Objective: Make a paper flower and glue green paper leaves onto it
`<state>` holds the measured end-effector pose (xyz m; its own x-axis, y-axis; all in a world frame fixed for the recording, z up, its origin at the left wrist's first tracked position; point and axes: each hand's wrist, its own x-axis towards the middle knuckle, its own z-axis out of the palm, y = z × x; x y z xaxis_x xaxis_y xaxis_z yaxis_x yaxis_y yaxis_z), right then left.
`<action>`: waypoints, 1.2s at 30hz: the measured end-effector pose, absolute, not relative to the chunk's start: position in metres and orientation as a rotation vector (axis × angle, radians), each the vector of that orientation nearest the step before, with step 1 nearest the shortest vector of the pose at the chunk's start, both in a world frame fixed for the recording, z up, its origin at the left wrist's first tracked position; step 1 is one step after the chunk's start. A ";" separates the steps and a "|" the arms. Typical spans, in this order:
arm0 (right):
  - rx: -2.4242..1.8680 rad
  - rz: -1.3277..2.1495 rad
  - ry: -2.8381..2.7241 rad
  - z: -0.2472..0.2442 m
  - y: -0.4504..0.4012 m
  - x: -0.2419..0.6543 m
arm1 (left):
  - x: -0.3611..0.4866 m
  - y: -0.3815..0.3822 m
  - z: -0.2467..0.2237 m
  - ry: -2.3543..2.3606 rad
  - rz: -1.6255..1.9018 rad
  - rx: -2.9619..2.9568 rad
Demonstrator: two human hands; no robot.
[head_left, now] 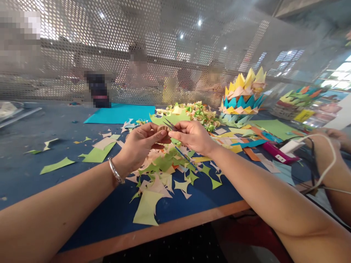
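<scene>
My left hand [141, 144], with a silver bracelet at the wrist, pinches a small round brownish piece [163, 129] over the middle of the blue table. Close beside it on the right, my right hand [196, 137] has its fingers closed on dark pointed tweezers [170, 124], whose tips point up and left. The two hands nearly touch. Below them lies a heap of green, cream and pink paper scraps [164, 164]. Behind them is a pile of small curled paper pieces [199, 111].
A turquoise sheet [123, 114] lies at the back left beside a dark phone-like object [99, 89]. Layered paper crowns [242, 100] stand back right. A magenta power strip [281, 153] with cables sits near another person's hand [323, 140]. Perforated metal [164, 47] rises behind the table [90, 215].
</scene>
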<state>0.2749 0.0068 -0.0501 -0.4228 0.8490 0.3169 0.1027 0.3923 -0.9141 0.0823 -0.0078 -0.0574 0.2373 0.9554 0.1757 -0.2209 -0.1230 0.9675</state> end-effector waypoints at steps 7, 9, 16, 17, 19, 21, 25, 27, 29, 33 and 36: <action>-0.858 1.122 -1.896 -0.052 0.006 0.277 | 0.082 -0.005 -0.058 0.736 1.339 1.302; -0.863 1.124 -1.898 -0.051 0.006 0.276 | 0.082 -0.004 -0.059 0.709 1.339 1.304; -0.839 1.099 -1.879 -0.050 0.005 0.276 | 0.081 -0.002 -0.059 0.721 1.315 1.310; -0.833 1.098 -1.876 -0.050 0.005 0.276 | 0.081 -0.002 -0.059 0.722 1.312 1.313; -0.823 1.095 -1.870 -0.050 0.005 0.276 | 0.080 -0.001 -0.059 0.721 1.310 1.324; -0.815 1.082 -1.872 -0.050 0.005 0.276 | 0.080 -0.002 -0.060 0.720 1.310 1.337; -0.800 1.022 -1.914 -0.048 0.004 0.278 | 0.081 -0.002 -0.060 0.734 1.309 1.357; -0.794 0.999 -1.936 -0.047 0.004 0.278 | 0.081 -0.003 -0.059 0.746 1.303 1.365; -0.796 0.983 -1.954 -0.046 0.004 0.279 | 0.081 -0.002 -0.059 0.748 1.296 1.376; -0.806 0.951 -1.983 -0.043 0.003 0.280 | 0.080 -0.002 -0.059 0.735 1.279 1.393; -0.819 0.920 -2.005 -0.042 0.003 0.281 | 0.078 -0.001 -0.059 0.734 1.261 1.397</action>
